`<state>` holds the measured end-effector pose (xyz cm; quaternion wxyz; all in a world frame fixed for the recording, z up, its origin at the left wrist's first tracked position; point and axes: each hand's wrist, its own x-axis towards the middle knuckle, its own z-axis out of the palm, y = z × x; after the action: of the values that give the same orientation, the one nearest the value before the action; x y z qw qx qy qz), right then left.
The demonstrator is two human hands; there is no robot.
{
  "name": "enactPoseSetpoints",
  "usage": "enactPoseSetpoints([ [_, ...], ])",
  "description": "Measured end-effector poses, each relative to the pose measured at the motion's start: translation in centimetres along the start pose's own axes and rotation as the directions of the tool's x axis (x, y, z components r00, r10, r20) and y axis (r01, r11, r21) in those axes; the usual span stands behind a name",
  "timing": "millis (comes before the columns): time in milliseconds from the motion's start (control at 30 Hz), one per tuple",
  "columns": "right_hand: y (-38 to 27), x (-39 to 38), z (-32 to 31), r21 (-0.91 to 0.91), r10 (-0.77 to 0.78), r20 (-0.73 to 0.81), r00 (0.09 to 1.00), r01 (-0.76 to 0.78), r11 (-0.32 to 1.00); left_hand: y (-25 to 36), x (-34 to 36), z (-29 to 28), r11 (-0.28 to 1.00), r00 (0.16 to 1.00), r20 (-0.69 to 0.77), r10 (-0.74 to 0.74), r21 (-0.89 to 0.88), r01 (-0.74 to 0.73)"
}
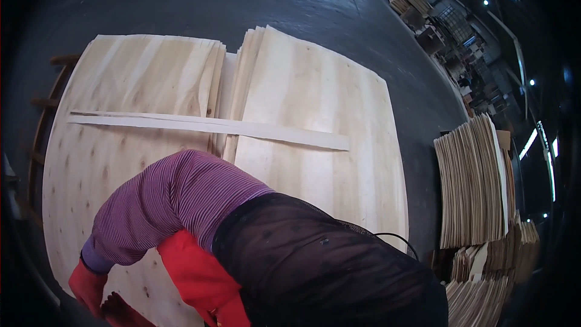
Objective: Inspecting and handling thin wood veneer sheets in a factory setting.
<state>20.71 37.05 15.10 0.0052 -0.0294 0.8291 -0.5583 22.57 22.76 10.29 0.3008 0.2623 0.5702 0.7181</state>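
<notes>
My right arm, in a purple striped sleeve, bends across the near left of a pale wood veneer sheet (109, 175). My right hand (89, 289), in a red glove, hangs by the sheet's near left edge; its fingers are not clear. Just beside it, my left hand (124, 313), in a darker red glove, shows partly at the lower edge. Its fingers look stretched out and somewhat apart, with nothing seen in them. A long narrow veneer strip (212, 125) lies across this sheet and the stacked veneer sheets (321, 97) on the right.
Brown rails (45, 103) stick out past the left stack. Tall bundles of veneer sheets (472, 181) stand at the right, with more stacks (484, 293) below them. Dark grey floor (230, 0) surrounds the two stacks. A thin black cable (399, 236) loops beside my dark garment.
</notes>
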Motion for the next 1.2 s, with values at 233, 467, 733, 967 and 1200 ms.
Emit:
enactPoseSetpoints([
  [233,1.6,0.6,0.4,-0.039,-0.002,0.035,0.999,0.003,0.999,-0.9,0.6,0.0,0.999,1.000,0.022,-0.021,0.036,0.020],
  [467,3.0,0.7,0.4,-0.215,-0.061,0.085,0.995,0.078,0.973,-1.4,1.1,0.6,0.998,0.998,0.047,-0.031,0.050,0.028],
  [733,3.5,-0.3,-1.0,-0.138,-0.022,0.064,0.998,0.031,0.990,-2.0,1.7,1.1,0.996,0.996,0.072,-0.045,0.084,0.039],
  [967,4.2,-0.7,-1.4,-0.098,-0.055,0.048,0.997,0.059,0.993,-2.5,2.0,1.3,0.993,0.996,0.078,-0.049,0.107,0.041],
  [1200,4.4,-0.7,-1.4,-0.076,-0.066,0.023,0.998,0.068,0.995,-2.8,2.2,1.2,0.992,0.996,0.078,-0.045,0.122,0.036],
])
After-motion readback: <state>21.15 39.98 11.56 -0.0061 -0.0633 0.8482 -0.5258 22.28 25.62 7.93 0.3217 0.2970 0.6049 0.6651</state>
